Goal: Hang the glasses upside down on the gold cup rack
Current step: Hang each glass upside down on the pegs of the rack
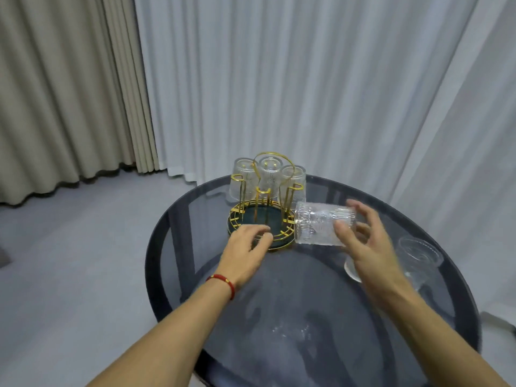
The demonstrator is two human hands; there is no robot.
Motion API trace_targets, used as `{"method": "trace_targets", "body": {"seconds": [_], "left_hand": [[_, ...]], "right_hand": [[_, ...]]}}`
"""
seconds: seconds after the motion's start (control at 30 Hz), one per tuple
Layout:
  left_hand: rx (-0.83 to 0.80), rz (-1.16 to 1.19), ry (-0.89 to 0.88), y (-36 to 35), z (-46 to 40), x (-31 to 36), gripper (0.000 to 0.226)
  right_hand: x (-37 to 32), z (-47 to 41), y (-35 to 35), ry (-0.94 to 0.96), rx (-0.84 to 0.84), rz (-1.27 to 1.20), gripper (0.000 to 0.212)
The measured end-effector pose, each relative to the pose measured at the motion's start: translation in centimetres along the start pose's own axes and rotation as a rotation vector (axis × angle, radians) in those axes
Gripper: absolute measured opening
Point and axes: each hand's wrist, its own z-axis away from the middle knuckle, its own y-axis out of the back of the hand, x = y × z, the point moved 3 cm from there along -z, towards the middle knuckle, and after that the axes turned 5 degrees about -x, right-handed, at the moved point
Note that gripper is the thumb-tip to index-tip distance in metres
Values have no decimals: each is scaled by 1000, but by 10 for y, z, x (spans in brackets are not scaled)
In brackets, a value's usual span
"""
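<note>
- The round dark smoked-glass bench [307, 317] carries everything: the rack towards its far side, spare glasses at its right edge.
- The gold wire cup rack on its dark green round tray [261, 219] is seen with three clear glasses [269, 174] already hung mouth-down on the far pegs; the near pegs are bare.
- A clear ribbed glass tumbler [321, 226] is held on its side, just right of the rack, mouth towards the rack.
- It is gripped at its base end by the right hand [360, 244], fingers clenched round it.
- The rack's near rim is touched by the left hand [247, 244], fingers curled loosely on the wire, apparently steadying it.
- Two more clear glasses [418, 255] are left waiting, partly hidden behind the right wrist.
- The step in hand is judged to be hanging the fourth glass; next, the tumbler must be tipped fully mouth-down and lowered over a bare near peg.
</note>
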Motion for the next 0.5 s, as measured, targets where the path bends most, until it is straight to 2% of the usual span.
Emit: {"method": "trace_targets", "body": {"seconds": [0.1, 0.23, 0.37, 0.5], "left_hand": [[-98, -347, 23, -1, -9, -24, 56], [-151, -474, 54, -5, -15, -35, 67], [-159, -536, 44, -5, -15, -40, 63], [-150, -580, 25, -6, -16, -40, 61]], "right_hand": [[-52, -28, -19, 193, -31, 154, 59], [-102, -80, -78, 371, -94, 540, 70], [-104, -115, -134, 348, -216, 720, 74], [-82, -131, -161, 274, -264, 817, 77]]}}
